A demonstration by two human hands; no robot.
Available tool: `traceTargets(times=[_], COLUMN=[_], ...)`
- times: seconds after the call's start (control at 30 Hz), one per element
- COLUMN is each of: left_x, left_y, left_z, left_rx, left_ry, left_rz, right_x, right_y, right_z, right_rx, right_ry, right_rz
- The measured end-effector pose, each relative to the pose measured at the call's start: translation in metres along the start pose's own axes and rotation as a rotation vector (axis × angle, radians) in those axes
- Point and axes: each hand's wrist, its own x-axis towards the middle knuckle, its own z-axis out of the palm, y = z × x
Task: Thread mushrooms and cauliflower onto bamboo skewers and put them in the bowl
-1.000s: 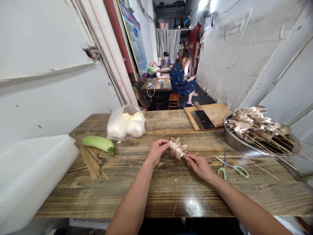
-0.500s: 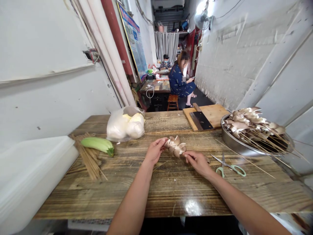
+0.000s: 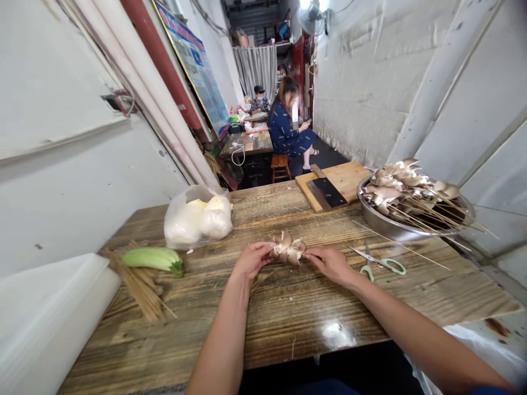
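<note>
A skewer of oyster mushrooms [image 3: 289, 249], brown-grey with white edges, spans the gap between my hands just above the wooden table. Its left end is pinched between the thumb and fingers of my left hand [image 3: 256, 260]. At the other end, my right hand [image 3: 331, 264] is closed in a pinch beside the last mushroom; the stick itself is mostly hidden by the fingers and caps. Scissors with pale green handles [image 3: 381, 262] lie open on the table to the right of my right hand.
A steel bowl [image 3: 376, 222] heaped with mushroom skewers stands right, near a cleaver [image 3: 328, 193] on a cutting board [image 3: 348, 176]. Leftward lie a plastic bag [image 3: 197, 219], a green squash [image 3: 152, 258] and bamboo sticks [image 3: 142, 293]. A person [image 3: 288, 123] sits beyond the table.
The camera view has tilted and shifted to the right. Both hands keep hold of the mushroom skewer, which has turned slightly so its caps lie more level.
</note>
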Motion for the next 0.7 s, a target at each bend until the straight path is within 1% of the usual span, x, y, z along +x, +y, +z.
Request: traceTargets(times=[0.1, 0.27, 0.5, 0.7], left_x=[0.0005, 0.0007, -0.0029, -0.0001], left_y=[-0.0025, -0.0055, -0.0025, -0.0076], left_z=[0.0011, 0.0053, 0.0076, 0.0089], left_rx=[0.023, 0.061, 0.018, -0.038], left_ry=[-0.005, 0.026, -0.035, -0.03], left_rz=[-0.006, 0.042, 0.015, -0.006], right_x=[-0.0003, -0.0007, -0.0009, -0.0002], right_y=[-0.0011, -0.0007, 0.002, -0.0004], right_z=[-0.001, -0.0008, -0.0005, -0.0002], right_rx=[-0.041, -0.097, -0.079, -0.082], right_ry=[-0.006, -0.003, -0.028, -0.018], right_rz=[-0.011, -0.002, -0.055, -0.041])
